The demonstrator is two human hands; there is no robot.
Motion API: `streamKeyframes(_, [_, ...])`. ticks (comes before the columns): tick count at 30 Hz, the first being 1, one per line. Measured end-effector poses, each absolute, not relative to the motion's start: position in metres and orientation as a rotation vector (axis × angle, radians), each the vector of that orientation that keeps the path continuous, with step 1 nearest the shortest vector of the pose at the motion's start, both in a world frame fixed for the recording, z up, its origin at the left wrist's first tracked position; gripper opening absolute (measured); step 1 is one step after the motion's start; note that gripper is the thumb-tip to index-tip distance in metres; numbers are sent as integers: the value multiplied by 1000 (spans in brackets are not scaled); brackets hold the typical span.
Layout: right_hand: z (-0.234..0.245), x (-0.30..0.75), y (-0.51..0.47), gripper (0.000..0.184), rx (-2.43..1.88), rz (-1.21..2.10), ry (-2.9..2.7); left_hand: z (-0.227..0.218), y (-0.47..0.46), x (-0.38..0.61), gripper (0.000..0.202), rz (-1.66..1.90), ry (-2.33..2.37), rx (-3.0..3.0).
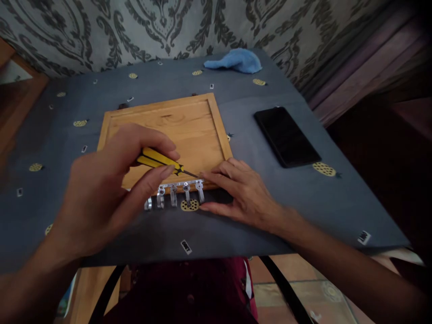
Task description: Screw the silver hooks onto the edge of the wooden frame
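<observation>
My left hand (111,180) grips a screwdriver (158,159) by its yellow and black handle, between thumb and fingers. Its thin shaft slants down to the right, with the tip close to the right end of a metal hook rail (173,185). Several silver hooks hang from that rail, which lies along the near edge of a framed wooden board (162,121). Beside the rail's right end, my right hand (245,193) rests with its index fingertip near the screwdriver tip and its thumb by the last hook. Whether it pinches the rail is unclear.
A black smartphone (286,137) lies right of the board. At the back of the table is a crumpled blue cloth (236,60). The grey tablecloth (270,238) has a pineapple print. Behind the table hangs a patterned curtain (162,27).
</observation>
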State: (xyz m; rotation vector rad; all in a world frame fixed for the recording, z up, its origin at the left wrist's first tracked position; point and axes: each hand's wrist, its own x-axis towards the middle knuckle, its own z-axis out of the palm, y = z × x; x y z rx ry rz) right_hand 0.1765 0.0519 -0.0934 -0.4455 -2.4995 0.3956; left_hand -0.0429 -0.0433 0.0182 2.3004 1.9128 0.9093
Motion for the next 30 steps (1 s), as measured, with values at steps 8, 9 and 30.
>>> streamKeyframes(8, [-92,178,53,34,-444,510,-2450,16,-51,-52,14,936,2057,2091])
streamKeyframes(9, [-92,179,53,30,-445,527,-2435,16,-51,-53,13,938,2078,2060])
streamKeyframes(30, [-91,175,52,43,-428,427,-2525,4,-49,-40,15,773,1791,2372])
